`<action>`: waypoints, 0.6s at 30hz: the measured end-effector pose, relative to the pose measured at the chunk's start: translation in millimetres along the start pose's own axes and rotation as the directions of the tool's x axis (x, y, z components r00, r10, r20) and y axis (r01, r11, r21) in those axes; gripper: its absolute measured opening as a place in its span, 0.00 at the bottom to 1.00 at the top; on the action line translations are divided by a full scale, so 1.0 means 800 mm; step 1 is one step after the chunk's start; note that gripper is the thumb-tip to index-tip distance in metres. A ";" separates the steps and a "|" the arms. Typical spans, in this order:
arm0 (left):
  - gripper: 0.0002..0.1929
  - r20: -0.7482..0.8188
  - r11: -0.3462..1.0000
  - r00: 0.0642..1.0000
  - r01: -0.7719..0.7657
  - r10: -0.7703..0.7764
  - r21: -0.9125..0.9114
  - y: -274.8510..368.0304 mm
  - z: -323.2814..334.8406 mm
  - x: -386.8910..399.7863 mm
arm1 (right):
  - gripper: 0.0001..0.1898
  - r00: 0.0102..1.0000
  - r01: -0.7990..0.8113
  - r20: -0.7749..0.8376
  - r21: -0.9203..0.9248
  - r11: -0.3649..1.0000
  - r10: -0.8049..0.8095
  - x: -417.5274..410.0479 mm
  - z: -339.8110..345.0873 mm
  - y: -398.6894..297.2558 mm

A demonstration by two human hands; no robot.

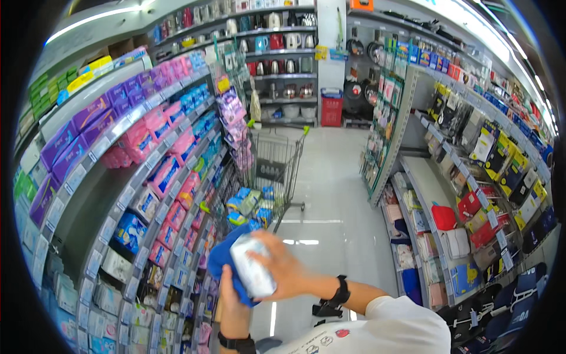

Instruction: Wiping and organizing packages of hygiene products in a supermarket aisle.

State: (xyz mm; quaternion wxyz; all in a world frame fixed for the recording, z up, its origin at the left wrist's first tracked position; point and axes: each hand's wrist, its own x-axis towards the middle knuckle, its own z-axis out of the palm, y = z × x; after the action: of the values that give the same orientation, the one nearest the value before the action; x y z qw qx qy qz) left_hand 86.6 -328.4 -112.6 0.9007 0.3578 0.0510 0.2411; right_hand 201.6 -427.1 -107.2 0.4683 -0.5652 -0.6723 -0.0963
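Observation:
My right hand grips a white soft package with pale blue print, its fingers across the top. Behind and beneath the package is a blue cloth, bunched up, with my left hand closed around its lower part. The package lies against the cloth. My right hand is slightly blurred. Both wrists wear black straps. Just beyond my hands stands a wire shopping cart, holding several blue and green packages.
Shelves of pink packs and purple packs line the left. On the right, shelves hold packaged goods and a red folded item. Kettles stand on the back shelves, near a red bin. Slippers hang at the lower right.

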 end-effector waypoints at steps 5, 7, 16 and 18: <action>0.27 0.059 0.988 0.996 0.063 -0.072 0.143 -0.102 0.064 0.011 | 0.53 0.923 -0.185 -0.370 -0.194 0.963 0.103 -0.056 -0.116 0.023; 0.28 0.171 0.987 0.982 0.050 -0.076 0.154 -0.116 0.081 0.019 | 0.56 0.905 -0.226 -0.403 -0.194 0.954 0.133 -0.070 -0.141 0.032; 0.25 0.403 0.699 0.866 -0.483 0.295 0.528 -0.112 0.146 0.055 | 0.57 0.949 -0.273 -0.212 -0.196 0.942 0.231 -0.106 -0.176 0.010; 0.26 0.628 0.225 0.764 -0.644 0.144 0.732 -0.098 0.165 0.058 | 0.55 0.950 -0.276 -0.206 -0.211 0.938 0.234 -0.113 -0.181 0.014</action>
State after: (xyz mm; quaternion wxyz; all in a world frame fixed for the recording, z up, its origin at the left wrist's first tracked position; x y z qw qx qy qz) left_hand 193.7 -437.4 -63.4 0.4221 0.8439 -0.1188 0.3092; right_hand 279.2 -579.5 -100.1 0.4641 -0.6888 -0.5322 -0.1643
